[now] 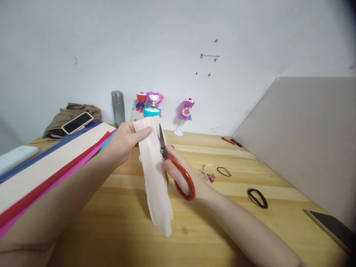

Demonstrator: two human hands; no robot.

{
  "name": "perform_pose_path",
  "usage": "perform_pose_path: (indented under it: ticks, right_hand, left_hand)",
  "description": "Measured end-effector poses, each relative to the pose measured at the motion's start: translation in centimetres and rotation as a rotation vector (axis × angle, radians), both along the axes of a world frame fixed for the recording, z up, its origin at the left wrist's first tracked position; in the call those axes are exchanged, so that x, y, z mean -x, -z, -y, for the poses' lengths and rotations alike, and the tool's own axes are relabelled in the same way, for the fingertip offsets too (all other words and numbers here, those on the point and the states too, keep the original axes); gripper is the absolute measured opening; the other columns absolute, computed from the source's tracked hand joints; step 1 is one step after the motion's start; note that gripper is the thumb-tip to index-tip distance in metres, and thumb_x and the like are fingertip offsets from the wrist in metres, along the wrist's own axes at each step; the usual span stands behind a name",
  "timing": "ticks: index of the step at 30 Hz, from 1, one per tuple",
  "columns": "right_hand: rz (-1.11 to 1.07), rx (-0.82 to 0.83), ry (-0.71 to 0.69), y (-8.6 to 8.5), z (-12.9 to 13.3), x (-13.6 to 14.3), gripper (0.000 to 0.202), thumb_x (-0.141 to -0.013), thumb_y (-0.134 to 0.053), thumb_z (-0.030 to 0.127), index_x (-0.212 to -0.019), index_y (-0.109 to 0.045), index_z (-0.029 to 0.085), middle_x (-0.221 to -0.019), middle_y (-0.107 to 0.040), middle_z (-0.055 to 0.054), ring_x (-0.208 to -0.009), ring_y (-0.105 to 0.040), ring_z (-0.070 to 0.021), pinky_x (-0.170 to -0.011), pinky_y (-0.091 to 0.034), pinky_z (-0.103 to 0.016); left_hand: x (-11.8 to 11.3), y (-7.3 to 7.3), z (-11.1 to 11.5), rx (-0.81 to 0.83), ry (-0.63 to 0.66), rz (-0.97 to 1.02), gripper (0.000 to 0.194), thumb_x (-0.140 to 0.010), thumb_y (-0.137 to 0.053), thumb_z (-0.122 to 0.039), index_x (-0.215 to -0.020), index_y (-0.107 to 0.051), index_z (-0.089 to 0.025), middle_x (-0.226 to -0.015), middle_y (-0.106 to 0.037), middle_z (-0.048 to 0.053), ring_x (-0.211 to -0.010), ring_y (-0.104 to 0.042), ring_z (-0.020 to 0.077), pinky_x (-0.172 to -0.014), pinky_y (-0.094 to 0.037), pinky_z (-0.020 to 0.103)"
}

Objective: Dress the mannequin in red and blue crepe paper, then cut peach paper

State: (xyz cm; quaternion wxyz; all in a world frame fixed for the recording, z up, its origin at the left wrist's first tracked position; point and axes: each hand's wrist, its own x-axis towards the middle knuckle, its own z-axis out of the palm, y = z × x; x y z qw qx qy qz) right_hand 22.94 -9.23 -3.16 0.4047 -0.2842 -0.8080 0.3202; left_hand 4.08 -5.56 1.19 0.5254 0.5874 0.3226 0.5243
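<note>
A pale pink strip of crepe paper (154, 178) hangs down in front of me, its upper end pinched between the thumb and fingers of my left hand (130, 139). My right hand (178, 167) grips a pair of scissors (185, 178) with red handles. The dark blades point upward with a gap between them, at the right edge of the strip near its top. Whether they touch the paper I cannot tell. Behind the strip, small dress-form stands carry paper outfits: a turquoise one (152, 111), a red one (141, 98) and a purple one (187, 110).
Long coloured paper sheets (55, 159) lie under my left forearm. Behind them are a phone (78, 123) on brown cloth (72, 109) and a thermos (118, 107). To the right are paper scraps (208, 176), a black hair tie (257, 198) and a dark flat device (332, 226).
</note>
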Motion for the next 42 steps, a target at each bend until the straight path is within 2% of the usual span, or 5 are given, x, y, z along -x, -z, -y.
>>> perform_pose_path:
  ticks: [8,18,28,34,42]
  right_hand:
    - [0.050,-0.030,0.048,-0.21,0.07,-0.11,0.032,-0.098,-0.040,0.053,-0.087,-0.043,0.022,-0.080,-0.047,0.000,-0.074,-0.049,-0.0166,-0.068,-0.043,-0.031]
    - [0.006,0.201,0.057,-0.13,0.73,0.67,0.025,-0.098,-0.043,0.044,-0.087,-0.041,0.023,-0.056,-0.044,0.008,-0.043,-0.044,-0.0092,-0.045,-0.034,-0.023]
    - [-0.013,0.250,-0.066,0.19,0.49,0.08,0.043,-0.095,-0.036,0.067,-0.090,-0.039,0.024,-0.063,-0.051,0.004,-0.053,-0.053,-0.0128,-0.051,-0.041,-0.027]
    - [-0.025,0.238,-0.075,-0.29,0.44,-0.07,0.045,-0.093,-0.038,0.070,-0.092,-0.040,0.025,-0.063,-0.051,0.004,-0.053,-0.053,-0.0133,-0.054,-0.043,-0.029]
    - [-0.023,0.243,-0.033,-0.13,0.50,0.35,0.047,-0.093,-0.035,0.071,-0.091,-0.041,0.024,-0.058,-0.052,0.004,-0.049,-0.052,-0.0136,-0.052,-0.043,-0.029]
  left_hand:
    - [0.15,0.31,-0.03,-0.053,0.021,-0.062,0.030,-0.075,-0.077,-0.041,-0.083,-0.075,-0.012,-0.080,-0.077,0.010,-0.075,-0.072,0.0264,-0.070,-0.058,0.037]
    - [0.05,0.35,-0.05,-0.056,0.002,-0.054,0.027,-0.073,-0.078,-0.040,-0.080,-0.074,-0.013,-0.079,-0.077,0.008,-0.073,-0.072,0.0239,-0.070,-0.058,0.034]
    - [0.23,0.55,-0.31,-0.049,0.047,-0.061,0.027,-0.076,-0.075,-0.041,-0.076,-0.073,-0.014,-0.077,-0.076,0.008,-0.071,-0.071,0.0227,-0.067,-0.056,0.032]
    - [0.23,0.62,-0.36,-0.083,0.131,-0.115,0.026,-0.078,-0.074,-0.040,-0.077,-0.072,-0.014,-0.075,-0.076,0.007,-0.068,-0.070,0.0214,-0.064,-0.055,0.030]
    - [0.20,0.29,-0.14,-0.091,0.123,-0.153,0.026,-0.077,-0.074,-0.040,-0.077,-0.073,-0.014,-0.078,-0.077,0.009,-0.070,-0.071,0.0232,-0.066,-0.055,0.032]
